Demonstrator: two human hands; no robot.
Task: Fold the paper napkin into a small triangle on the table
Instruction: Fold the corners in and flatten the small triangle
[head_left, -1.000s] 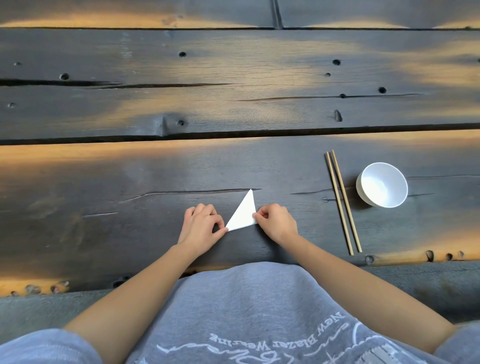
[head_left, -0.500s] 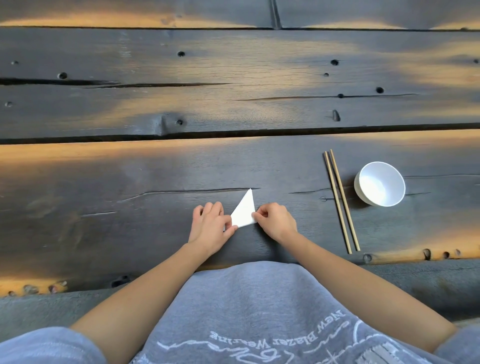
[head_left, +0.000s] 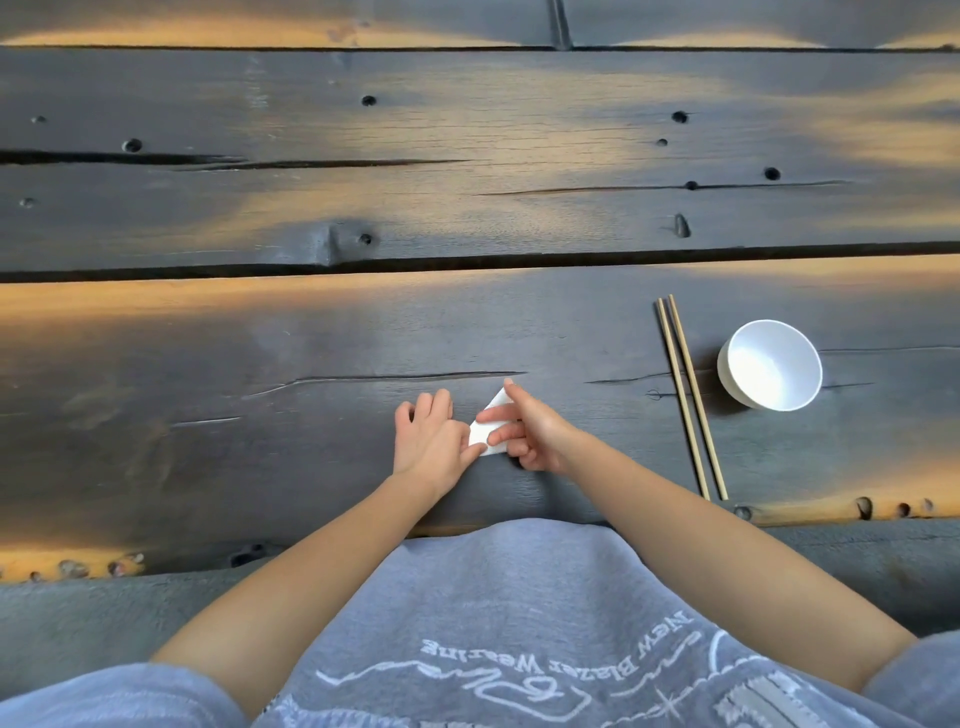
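Note:
The white paper napkin (head_left: 482, 434), folded into a small triangle, lies on the dark wooden table (head_left: 311, 338) just in front of me. My left hand (head_left: 428, 436) rests on its left side, thumb pressing the lower left corner. My right hand (head_left: 530, 428) lies across the napkin from the right, index finger stretched up to the top tip and other fingers over the middle. Most of the triangle is hidden under the fingers.
A pair of wooden chopsticks (head_left: 688, 395) lies lengthwise to the right of my hands. A white bowl (head_left: 770, 364) stands just beyond them. The table's near edge (head_left: 831, 514) runs close to my lap. Cracks and knot holes mark the planks.
My right hand has moved from the napkin's right corner up and over it, fingers now spread across the triangle. My left hand has slid right onto the napkin's left part.

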